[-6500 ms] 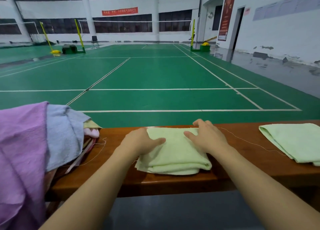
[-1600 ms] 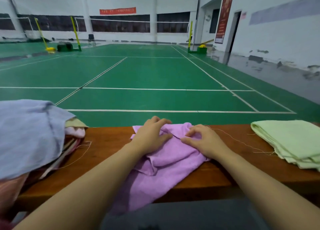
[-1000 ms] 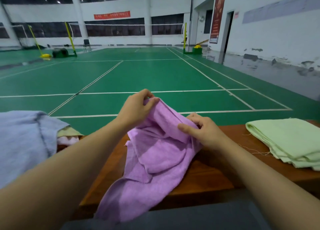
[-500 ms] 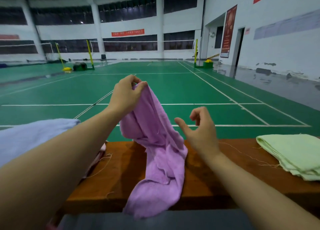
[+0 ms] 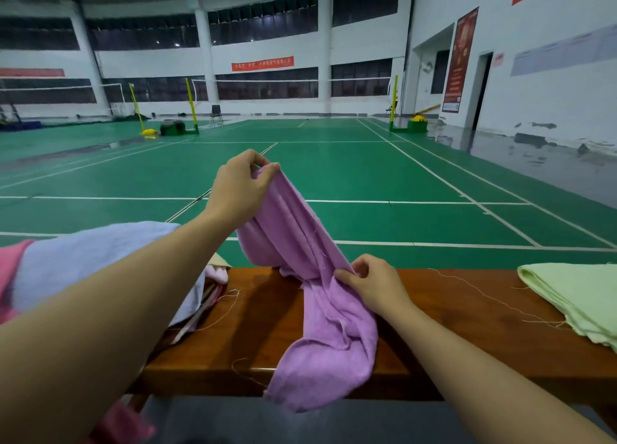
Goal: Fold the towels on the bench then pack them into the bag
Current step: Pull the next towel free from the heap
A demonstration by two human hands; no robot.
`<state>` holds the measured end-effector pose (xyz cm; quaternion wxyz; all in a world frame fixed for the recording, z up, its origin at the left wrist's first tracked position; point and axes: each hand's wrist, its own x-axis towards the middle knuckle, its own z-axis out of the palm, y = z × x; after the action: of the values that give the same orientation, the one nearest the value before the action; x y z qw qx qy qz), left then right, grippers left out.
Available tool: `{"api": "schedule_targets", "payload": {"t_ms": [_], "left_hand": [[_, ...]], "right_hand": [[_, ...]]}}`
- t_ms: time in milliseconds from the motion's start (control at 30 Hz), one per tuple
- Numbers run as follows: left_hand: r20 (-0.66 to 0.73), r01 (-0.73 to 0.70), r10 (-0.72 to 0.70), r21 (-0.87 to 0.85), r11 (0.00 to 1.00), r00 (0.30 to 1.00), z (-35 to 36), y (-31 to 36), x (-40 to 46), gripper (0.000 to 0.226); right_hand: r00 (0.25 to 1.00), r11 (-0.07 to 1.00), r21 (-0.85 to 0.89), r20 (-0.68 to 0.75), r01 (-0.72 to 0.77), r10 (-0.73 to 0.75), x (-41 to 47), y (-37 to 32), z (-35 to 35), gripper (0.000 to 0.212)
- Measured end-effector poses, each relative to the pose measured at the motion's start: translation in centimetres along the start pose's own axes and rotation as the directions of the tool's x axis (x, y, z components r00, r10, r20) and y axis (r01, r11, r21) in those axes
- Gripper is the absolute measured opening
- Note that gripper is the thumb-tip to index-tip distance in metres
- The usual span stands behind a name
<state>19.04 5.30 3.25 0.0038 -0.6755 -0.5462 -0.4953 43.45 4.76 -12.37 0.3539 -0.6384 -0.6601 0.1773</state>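
Observation:
A purple towel hangs unfolded over the brown wooden bench. My left hand pinches its top edge and holds it up above the bench. My right hand grips the same edge lower down, just above the bench top. The towel's lower part drapes over the bench's near edge. Folded light green towels lie stacked at the right end of the bench. At the left sits a heap with a light blue towel on top and pink cloth beside it. No bag is in view.
Loose threads trail across the bench top. Beyond the bench lies a green badminton court with white lines, net posts and a chair far back. A grey strip of floor runs below the bench's near edge.
My right hand, open half a second ago, has come down and closed on the purple towel's edge. My left hand still holds the top edge up.

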Motion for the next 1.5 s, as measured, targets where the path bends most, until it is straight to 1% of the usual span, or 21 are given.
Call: {"api": "schedule_targets", "payload": {"t_ms": [67,133,200,267,333,433,567,633,733,800,867,933,1000,1067,1133,1200,1267,1333,1400,1433,1500], "left_hand": [[0.001,0.036,-0.036,0.037,0.999,0.999,-0.3,-1.0,-0.1,0.023],[0.025,0.087,-0.091,0.115,0.990,0.996,-0.3,-2.3,-0.4,0.024],[0.069,0.140,-0.156,0.197,0.970,0.985,0.0,-3.8,-1.0,0.025],[0.090,0.189,-0.216,0.237,0.953,0.972,0.1,-5.4,-1.7,0.028],[0.110,0.230,-0.266,0.265,0.936,0.958,-0.2,-6.6,-2.2,0.030],[0.151,0.251,-0.301,0.282,0.926,0.942,-0.5,-7.4,-2.4,0.032],[0.147,0.237,-0.278,0.247,0.940,0.949,-0.1,-6.2,-2.0,0.030],[0.105,0.249,-0.278,0.228,0.941,0.955,-0.2,-5.5,-1.4,0.029],[0.039,0.280,-0.292,0.190,0.941,0.955,-0.9,-5.4,-0.3,0.029],[0.026,0.303,-0.314,0.195,0.933,0.949,-1.6,-5.8,0.2,0.030],[0.021,0.326,-0.338,0.219,0.920,0.941,-2.3,-6.6,0.2,0.030],[0.021,0.361,-0.375,0.225,0.905,0.927,-3.0,-7.8,-0.2,0.032],[0.044,0.391,-0.414,0.256,0.884,0.909,-3.5,-8.8,-0.6,0.038],[0.106,0.372,-0.420,0.307,0.876,0.901,-3.7,-9.3,-0.9,0.045],[0.176,0.311,-0.364,0.270,0.911,0.915,-3.8,-9.2,-1.1,0.046],[0.249,0.246,-0.297,0.217,0.945,0.922,-4.3,-8.6,-1.3,0.048],[0.362,0.187,-0.242,0.181,0.966,0.900,-5.1,-8.5,-1.6,0.058],[0.475,0.142,-0.230,0.214,0.966,0.849,-5.8,-8.5,-2.0,0.076],[0.512,0.130,-0.237,0.235,0.963,0.826,-5.7,-8.3,-2.6,0.083],[0.509,0.179,-0.250,0.185,0.966,0.823,-5.4,-8.3,-2.8,0.078],[0.488,0.348,-0.299,-0.010,0.937,0.820,-4.6,-8.2,-3.0,0.063]], "right_hand": [[0.998,0.998,0.045,0.050,0.043,-0.045,-0.2,0.8,-0.6,0.033],[0.980,0.989,0.129,0.176,0.073,-0.095,-0.2,1.2,-1.6,0.026],[0.932,0.983,0.177,0.348,0.044,-0.105,-0.2,1.3,-2.8,0.022],[0.895,0.981,0.195,0.442,-0.020,-0.069,0.0,1.4,-4.4,0.029],[0.888,0.968,0.239,0.458,-0.071,-0.048,0.4,1.0,-6.4,0.033],[0.904,0.857,0.479,0.426,-0.189,-0.038,1.3,-0.3,-8.9,0.025],[0.937,0.754,0.628,0.345,-0.194,-0.047,3.0,-2.7,-11.7,0.028],[0.916,0.771,0.600,0.397,-0.215,-0.054,3.9,-3.3,-13.9,0.035],[0.806,0.893,0.376,0.591,-0.249,-0.024,4.2,-4.0,-17.0,0.059],[0.775,0.917,0.295,0.632,-0.267,0.022,3.8,-3.8,-18.4,0.060],[0.837,0.942,0.218,0.539,-0.253,0.100,3.3,-3.0,-19.5,0.061],[0.932,0.987,0.005,0.327,-0.163,0.153,3.3,-1.2,-20.3,0.069],[0.979,0.974,-0.210,0.162,-0.090,0.126,3.4,0.5,-20.5,0.081],[0.992,0.975,-0.214,0.095,-0.066,0.088,3.8,1.7,-20.4,0.087],[0.996,0.981,-0.189,0.062,-0.044,0.057,3.9,1.9,-20.5,0.088],[0.998,0.974,-0.224,0.039,-0.032,0.042,4.0,2.0,-20.9,0.084],[0.998,0.972,-0.225,-0.018,-0.064,0.062,4.1,2.3,-21.4,0.076],[0.994,0.980,-0.180,-0.076,-0.086,0.073,4.2,2.7,-21.8,0.080],[0.992,0.988,-0.098,-0.062,-0.118,0.112,3.8,3.2,-21.9,0.076],[0.985,0.985,-0.031,0.007,-0.170,0.171,3.6,3.7,-21.9,0.071],[0.917,0.938,0.093,0.262,-0.334,0.300,2.9,4.2,-21.8,0.058]]}}
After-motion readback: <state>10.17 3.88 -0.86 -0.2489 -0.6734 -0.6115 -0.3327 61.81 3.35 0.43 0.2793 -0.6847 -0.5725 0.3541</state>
